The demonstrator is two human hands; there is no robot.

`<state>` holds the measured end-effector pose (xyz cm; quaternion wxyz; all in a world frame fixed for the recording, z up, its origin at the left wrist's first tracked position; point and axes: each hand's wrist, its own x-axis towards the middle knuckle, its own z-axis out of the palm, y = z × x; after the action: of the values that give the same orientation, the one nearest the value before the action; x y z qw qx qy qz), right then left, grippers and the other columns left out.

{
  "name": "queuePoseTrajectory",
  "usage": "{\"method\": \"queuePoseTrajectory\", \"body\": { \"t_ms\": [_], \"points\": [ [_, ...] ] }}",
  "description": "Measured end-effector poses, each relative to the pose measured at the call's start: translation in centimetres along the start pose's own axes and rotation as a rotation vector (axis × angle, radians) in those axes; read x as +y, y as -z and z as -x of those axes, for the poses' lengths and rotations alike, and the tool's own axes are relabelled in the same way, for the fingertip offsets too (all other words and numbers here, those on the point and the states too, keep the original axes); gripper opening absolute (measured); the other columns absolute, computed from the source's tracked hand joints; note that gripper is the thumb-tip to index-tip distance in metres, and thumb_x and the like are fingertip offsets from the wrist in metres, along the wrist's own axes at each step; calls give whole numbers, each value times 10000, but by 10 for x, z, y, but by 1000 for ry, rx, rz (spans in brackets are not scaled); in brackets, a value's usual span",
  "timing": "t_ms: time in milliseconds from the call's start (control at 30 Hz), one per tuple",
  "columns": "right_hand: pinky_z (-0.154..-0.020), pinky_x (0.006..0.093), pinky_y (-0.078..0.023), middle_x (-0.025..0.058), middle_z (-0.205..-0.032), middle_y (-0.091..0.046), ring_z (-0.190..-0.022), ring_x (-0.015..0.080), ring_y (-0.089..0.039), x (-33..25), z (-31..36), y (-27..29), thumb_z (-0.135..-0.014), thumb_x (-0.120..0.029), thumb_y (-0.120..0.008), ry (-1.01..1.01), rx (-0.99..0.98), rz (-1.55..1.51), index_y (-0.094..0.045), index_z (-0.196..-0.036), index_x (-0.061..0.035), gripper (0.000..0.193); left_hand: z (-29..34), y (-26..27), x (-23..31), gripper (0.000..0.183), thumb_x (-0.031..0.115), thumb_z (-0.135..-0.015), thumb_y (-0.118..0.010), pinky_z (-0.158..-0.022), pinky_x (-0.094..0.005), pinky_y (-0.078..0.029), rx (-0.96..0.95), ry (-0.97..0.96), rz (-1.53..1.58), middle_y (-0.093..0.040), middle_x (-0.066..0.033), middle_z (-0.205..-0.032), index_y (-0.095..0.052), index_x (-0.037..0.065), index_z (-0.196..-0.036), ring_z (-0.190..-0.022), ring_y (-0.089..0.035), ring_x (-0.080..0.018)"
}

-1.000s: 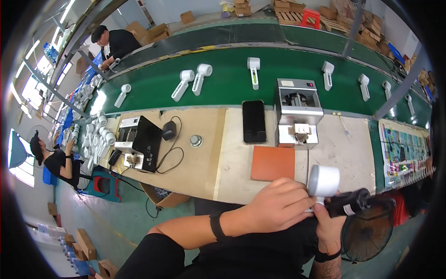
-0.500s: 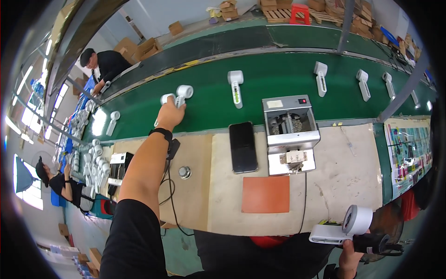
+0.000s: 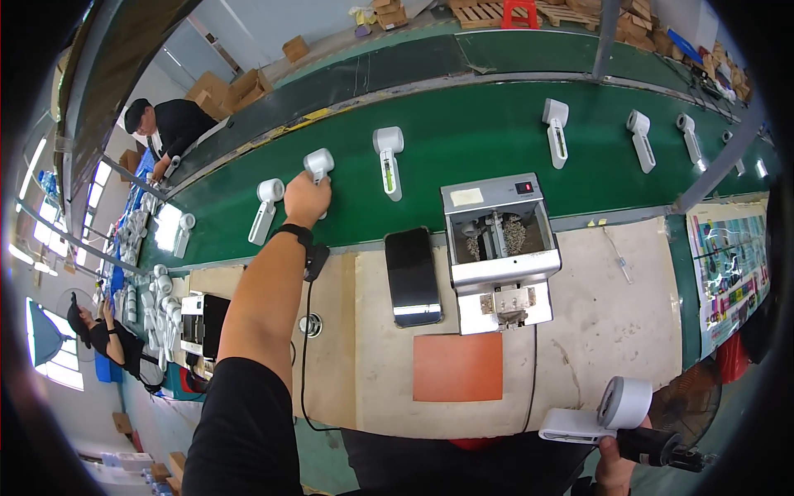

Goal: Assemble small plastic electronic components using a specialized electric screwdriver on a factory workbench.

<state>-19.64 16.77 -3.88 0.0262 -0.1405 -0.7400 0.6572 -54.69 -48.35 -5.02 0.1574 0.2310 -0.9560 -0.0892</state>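
Observation:
My left hand (image 3: 306, 198) is stretched out over the green conveyor belt (image 3: 463, 132) and grips a white handheld device (image 3: 318, 164) lying there. It sits between two similar white devices, one to the left (image 3: 266, 207) and one to the right (image 3: 387, 159). My right hand (image 3: 616, 467) is low at the bottom right, off the table's front edge. It holds a dark power screwdriver (image 3: 657, 448), and a white handheld device (image 3: 604, 413) with a round head rests against it.
A grey screw-feeder machine (image 3: 500, 248) stands at mid-table, with a black phone (image 3: 412, 277) to its left and an orange mat (image 3: 457, 368) in front. More white devices (image 3: 556, 128) ride the belt to the right. One person (image 3: 178, 124) works across the belt, another (image 3: 103, 339) at far left.
My left arm swung from my right hand out to the belt and took hold of a white device. My right hand dropped lower with the screwdriver and device.

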Motion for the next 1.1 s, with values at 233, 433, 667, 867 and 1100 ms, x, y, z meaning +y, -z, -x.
{"method": "queuePoseTrajectory", "body": {
  "t_ms": [233,433,667,867,1100],
  "points": [
    [-1054,414,-456,103,-1260,-629,-1171,230,-590,1,4,-2,-759,-460,-880,-51,8,25,-491,-1440,28,924,4,-8,75,484,440,-920,-686,-945,-483,-567,-160,104,79,-753,-260,-1093,-741,-9,-1093,-1076,-720,-425],
    [-1030,407,-483,116,-1253,-643,-1147,229,-611,-14,8,-5,-761,-422,-892,-101,-24,-27,-490,-1440,43,916,18,-9,131,724,607,-928,-635,-973,-466,-564,-294,230,169,-746,-266,-1148,-722,-72,-1161,-1122,-720,-407],
    [-1047,418,-477,130,-1272,-638,-1169,241,-607,-8,14,2,-784,-418,-879,-39,-24,-69,-447,-1475,55,943,21,-15,122,630,499,-857,-734,-956,-468,-583,-265,148,38,-722,-255,-1212,-717,-25,-1206,-1116,-719,-400],
    [-756,353,-502,66,-912,-638,-822,187,-602,-66,19,-17,-1004,-290,-733,177,-64,33,-621,-1013,-38,276,64,25,112,497,339,-864,-761,-869,-488,-562,63,-292,6,-660,-168,-1122,-643,3,-1211,-1043,-669,-391],
    [-1034,409,-465,118,-1278,-621,-1172,227,-583,-4,39,20,-790,-429,-886,48,-84,-73,-451,-1473,28,930,159,160,125,501,201,-794,-813,-727,-426,-527,410,-722,89,-590,-122,-960,-629,3,-1215,-888,-617,-332]
  ]
}}
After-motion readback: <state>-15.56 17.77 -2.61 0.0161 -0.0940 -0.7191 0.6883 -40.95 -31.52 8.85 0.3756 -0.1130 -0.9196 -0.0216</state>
